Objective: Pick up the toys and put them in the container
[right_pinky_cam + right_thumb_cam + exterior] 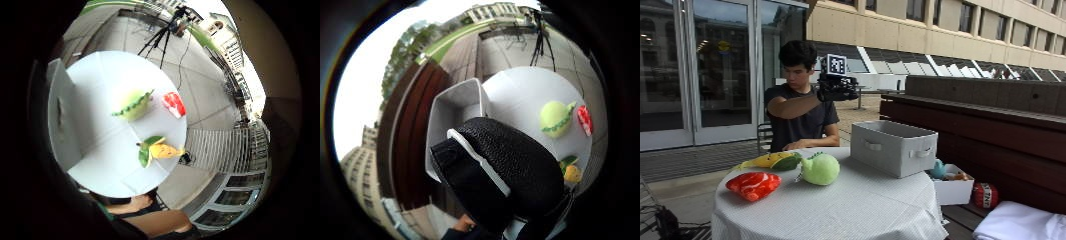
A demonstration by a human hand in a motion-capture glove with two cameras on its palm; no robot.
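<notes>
Three plush toys lie on the round white-clothed table (859, 210): a red one (753, 185) at the front left, a round green one (820, 169) beside it, and a yellow and green corn toy (773, 161) behind them. The grey fabric container (893, 147) stands at the table's right rear. My gloved right hand (836, 89) is raised high above the table, apart from everything, holding nothing. The palm views look down on the green toy (134, 105), red toy (174, 104), corn toy (160, 150) and container (455, 107). The person's bare left hand (803, 145) rests at the table's far edge.
A small white box (953, 190) with other toys sits on the bench to the right of the table, with a red ball (984, 195) and a white cloth (1019, 225) beside it. A dark wooden wall (986, 115) runs behind. A tripod (162, 32) stands on the pavement.
</notes>
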